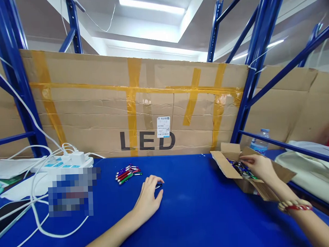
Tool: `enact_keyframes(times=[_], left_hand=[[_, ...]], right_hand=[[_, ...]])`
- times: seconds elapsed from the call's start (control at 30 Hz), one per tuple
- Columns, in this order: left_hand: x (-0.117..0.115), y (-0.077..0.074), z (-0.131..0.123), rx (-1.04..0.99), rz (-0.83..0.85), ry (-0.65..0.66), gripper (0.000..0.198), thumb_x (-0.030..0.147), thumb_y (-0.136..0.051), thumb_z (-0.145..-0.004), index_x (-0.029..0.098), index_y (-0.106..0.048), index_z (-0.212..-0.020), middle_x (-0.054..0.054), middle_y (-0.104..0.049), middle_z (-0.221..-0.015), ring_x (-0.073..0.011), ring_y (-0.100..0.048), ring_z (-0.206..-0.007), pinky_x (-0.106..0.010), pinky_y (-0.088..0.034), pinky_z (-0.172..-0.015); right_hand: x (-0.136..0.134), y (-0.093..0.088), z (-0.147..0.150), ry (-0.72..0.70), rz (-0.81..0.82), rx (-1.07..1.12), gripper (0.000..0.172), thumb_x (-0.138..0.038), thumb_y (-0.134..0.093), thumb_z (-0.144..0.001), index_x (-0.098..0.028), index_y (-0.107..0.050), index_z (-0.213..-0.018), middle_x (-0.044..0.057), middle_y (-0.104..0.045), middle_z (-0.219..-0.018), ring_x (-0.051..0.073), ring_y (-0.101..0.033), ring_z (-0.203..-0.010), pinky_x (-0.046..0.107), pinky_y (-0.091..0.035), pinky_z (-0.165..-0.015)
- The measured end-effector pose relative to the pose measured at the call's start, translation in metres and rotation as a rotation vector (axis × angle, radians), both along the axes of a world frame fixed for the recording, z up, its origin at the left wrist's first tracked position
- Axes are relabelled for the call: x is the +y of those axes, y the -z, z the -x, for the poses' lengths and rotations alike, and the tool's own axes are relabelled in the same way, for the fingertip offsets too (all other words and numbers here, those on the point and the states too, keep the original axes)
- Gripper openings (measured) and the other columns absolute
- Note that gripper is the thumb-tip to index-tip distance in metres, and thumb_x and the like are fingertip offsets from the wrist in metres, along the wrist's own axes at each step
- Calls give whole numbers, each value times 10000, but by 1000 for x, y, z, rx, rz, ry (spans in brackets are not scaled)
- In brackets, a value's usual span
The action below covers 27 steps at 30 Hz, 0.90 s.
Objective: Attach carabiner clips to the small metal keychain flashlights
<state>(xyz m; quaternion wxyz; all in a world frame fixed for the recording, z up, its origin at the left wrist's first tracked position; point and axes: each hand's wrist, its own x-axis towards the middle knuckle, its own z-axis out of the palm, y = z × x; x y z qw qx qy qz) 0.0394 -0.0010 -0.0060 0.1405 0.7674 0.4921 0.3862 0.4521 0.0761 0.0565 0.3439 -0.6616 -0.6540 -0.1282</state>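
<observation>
On the blue tabletop (189, 216), my left hand (148, 197) rests with its fingers curled over a small black and silver stick-like thing (158, 186), mostly hidden by the hand. Left of it lies a loose pile of small shiny sticks (127, 174) in purple, red and green with silver ends, like short pens or mini torches. My right hand (256, 167) reaches into an open cardboard box (244, 187) at the right, its fingers pinched together above many similar coloured pieces (241, 168). Whatever lies between those fingertips is too small to make out.
A white power strip (82, 161) with plugs and tangled white cables (34, 200) takes up the left side. A tall cardboard panel (105, 114) closes off the back, between blue metal posts (246, 84). A water bottle (259, 143) stands behind the box.
</observation>
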Motion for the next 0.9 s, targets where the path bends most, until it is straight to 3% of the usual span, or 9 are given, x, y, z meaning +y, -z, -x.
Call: enact_keyframes(times=[0.1,0.17,0.27,0.37,0.43,0.5,0.7,0.77,0.9], left_hand=[[4,0,1,-85,-12,-75,189,141,-436,-753,213,-520,-907,-39,-563,-911,-197,-514,-855,-356,-406,-793],[10,0,6,-174,-13,-167,182,158,-426,-758,205,-510,-913,-38,-567,-891,-182,-530,-800,-336,-421,-764],[22,-4,21,-210,-88,-278,180,171,-417,-767,188,-513,-918,-51,-571,-897,-181,-535,-805,-328,-427,-770],[32,-13,41,-92,-153,-391,185,205,-421,-789,198,-526,-941,-64,-571,-965,-213,-528,-936,-366,-404,-848],[36,-20,55,48,-174,-472,232,266,-434,-806,219,-528,-1014,-74,-551,-1084,-251,-498,-1020,-417,-379,-885],[40,-25,67,179,-212,-528,348,339,-451,-812,214,-490,-1135,-104,-469,-1239,-283,-418,-1146,-440,-340,-935],[51,-14,92,408,-19,-593,627,542,-393,-806,169,-368,-1310,-143,-297,-1408,-347,-183,-1309,-481,-251,-994],[54,-6,97,465,128,-534,641,559,-361,-810,174,-362,-1323,-152,-303,-1407,-367,-182,-1307,-499,-245,-986],[57,3,100,480,176,-434,602,515,-349,-833,151,-396,-1309,-177,-377,-1361,-352,-276,-1277,-500,-242,-985]], right_hand=[[2,5,9,-65,70,-49,116,-169,-582,-610,-178,-697,-598,84,-681,-622,279,-651,-619,332,-479,-536],[2,3,38,-144,58,-78,187,-177,-555,-662,-179,-707,-772,100,-686,-885,278,-635,-836,348,-490,-687],[-10,0,114,-482,52,-125,253,-291,-511,-793,-195,-648,-983,83,-625,-1009,215,-601,-903,338,-469,-790],[-32,8,199,-818,244,-167,290,-354,-534,-812,-247,-591,-1076,41,-568,-1092,132,-613,-738,268,-489,-691],[-42,17,242,-926,349,-288,370,-377,-545,-811,-262,-535,-1162,42,-546,-1126,126,-616,-706,252,-484,-653],[-44,26,267,-914,353,-391,329,-373,-490,-851,-248,-545,-1151,53,-545,-1116,153,-620,-780,251,-475,-667],[-33,38,267,-862,318,-447,193,-221,-504,-838,-171,-657,-945,75,-622,-923,178,-631,-734,243,-454,-641],[-34,40,258,-817,310,-465,170,-132,-516,-795,-133,-679,-841,97,-640,-853,194,-633,-694,252,-451,-610],[-40,37,228,-735,270,-428,196,-66,-512,-741,-154,-686,-758,71,-667,-774,186,-639,-693,238,-458,-614]])
